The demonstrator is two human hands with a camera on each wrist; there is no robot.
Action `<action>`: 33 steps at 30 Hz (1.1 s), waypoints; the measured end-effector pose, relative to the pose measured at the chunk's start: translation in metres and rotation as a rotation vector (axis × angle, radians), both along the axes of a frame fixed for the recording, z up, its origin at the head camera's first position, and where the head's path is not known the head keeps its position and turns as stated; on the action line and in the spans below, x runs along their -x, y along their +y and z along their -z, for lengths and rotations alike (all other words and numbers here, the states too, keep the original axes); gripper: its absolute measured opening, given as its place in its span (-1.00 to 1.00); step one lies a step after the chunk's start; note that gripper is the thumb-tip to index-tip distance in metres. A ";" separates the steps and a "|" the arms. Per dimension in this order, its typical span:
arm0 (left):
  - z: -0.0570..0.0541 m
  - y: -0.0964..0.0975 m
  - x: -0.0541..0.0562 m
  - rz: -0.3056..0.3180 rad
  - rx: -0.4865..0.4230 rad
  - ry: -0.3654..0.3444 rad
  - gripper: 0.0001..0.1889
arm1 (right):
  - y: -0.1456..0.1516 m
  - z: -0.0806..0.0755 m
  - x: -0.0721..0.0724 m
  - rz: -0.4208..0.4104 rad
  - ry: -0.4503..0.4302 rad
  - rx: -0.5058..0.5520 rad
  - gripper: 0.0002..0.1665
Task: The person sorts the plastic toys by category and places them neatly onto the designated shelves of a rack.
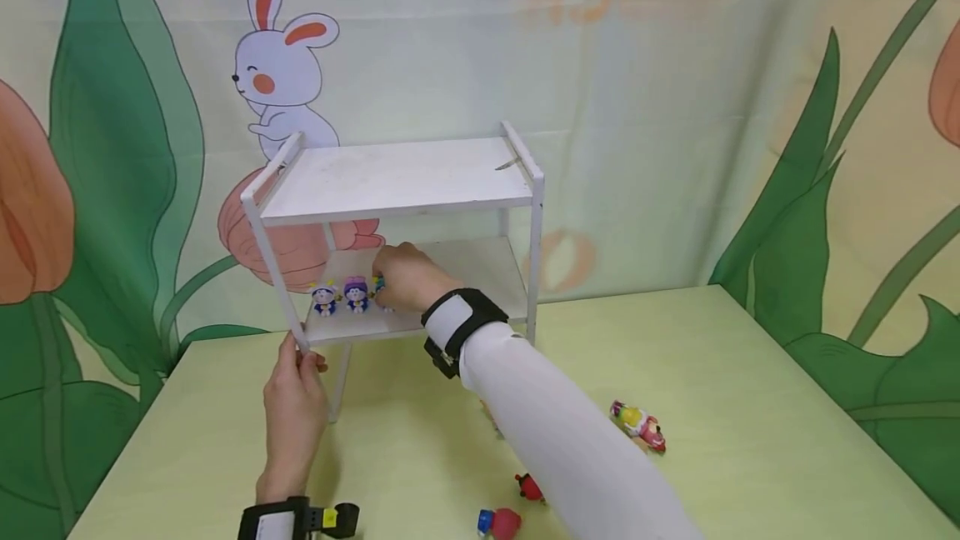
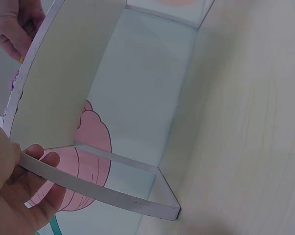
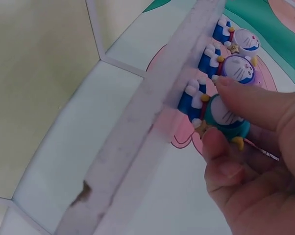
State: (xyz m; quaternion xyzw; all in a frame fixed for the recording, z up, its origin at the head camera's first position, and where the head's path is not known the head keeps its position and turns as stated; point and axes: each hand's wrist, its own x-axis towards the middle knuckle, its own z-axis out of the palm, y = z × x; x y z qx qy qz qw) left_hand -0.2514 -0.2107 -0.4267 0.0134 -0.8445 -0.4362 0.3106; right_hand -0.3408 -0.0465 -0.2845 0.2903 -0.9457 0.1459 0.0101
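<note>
A white two-tier shelf [image 1: 397, 177] stands at the back of the table. My left hand [image 1: 296, 407] grips its front left leg [image 2: 98, 188], just below the lower board. Over that board, my right hand [image 1: 412, 277] pinches a small cat figurine with a teal hood [image 3: 223, 115] between thumb and fingers. The figurine's feet are at the board's front edge [image 3: 133, 127]. To its left stand a purple-hooded cat figurine [image 1: 357, 294] and a white-headed one [image 1: 324, 298], upright in a row. In the head view my fingers mostly hide the held figurine.
On the pale yellow table [image 1: 720, 357] lie a pink-and-yellow figurine [image 1: 639, 426], a red one [image 1: 529, 487] and a pink-and-blue one [image 1: 500, 522]. My right sleeve [image 1: 562, 432] partly covers another item. A printed curtain [image 1: 645, 123] hangs behind the shelf.
</note>
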 end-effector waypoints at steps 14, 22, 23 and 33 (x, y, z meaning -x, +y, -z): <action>0.001 -0.002 0.003 0.008 -0.005 0.006 -0.56 | 0.000 0.004 -0.003 0.024 0.026 0.000 -0.60; 0.002 -0.001 0.003 0.009 -0.009 -0.012 -0.56 | 0.002 0.010 -0.003 0.024 0.028 0.015 -0.37; 0.002 -0.001 0.002 0.010 -0.007 -0.011 -0.56 | 0.003 0.010 -0.004 0.025 0.025 0.024 -0.32; 0.002 -0.001 0.003 0.001 -0.002 0.011 -0.58 | 0.013 -0.006 -0.019 -0.008 0.173 0.029 -0.17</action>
